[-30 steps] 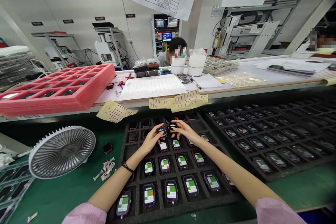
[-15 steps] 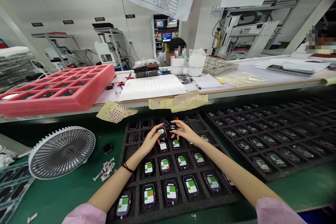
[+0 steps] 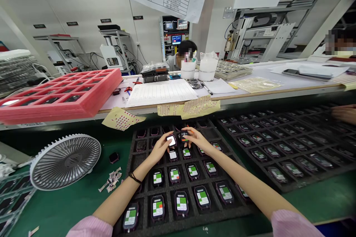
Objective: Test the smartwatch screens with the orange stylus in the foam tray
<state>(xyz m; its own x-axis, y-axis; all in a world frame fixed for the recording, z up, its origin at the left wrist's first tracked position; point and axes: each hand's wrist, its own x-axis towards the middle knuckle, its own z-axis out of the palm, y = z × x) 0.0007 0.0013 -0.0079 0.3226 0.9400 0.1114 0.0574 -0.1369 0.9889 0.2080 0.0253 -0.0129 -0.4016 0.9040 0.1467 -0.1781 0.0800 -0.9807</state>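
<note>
A black foam tray in front of me holds several smartwatch bodies with lit green screens. My left hand is closed round one watch whose screen glows white. My right hand pinches another watch with a dark screen showing an orange mark. Both watches are held just above the tray's middle rows, side by side. Empty pockets lie in the tray's far rows.
A second black tray of watches lies to the right, with another person's hand at its far end. A small fan and paper scraps sit left on the green mat. A loose watch lies near the fan. A pink tray rests on the shelf.
The screen of the watch in my left hand has turned from dark to bright white. Another person's hand has come into view at the far right. My hands have barely moved.
</note>
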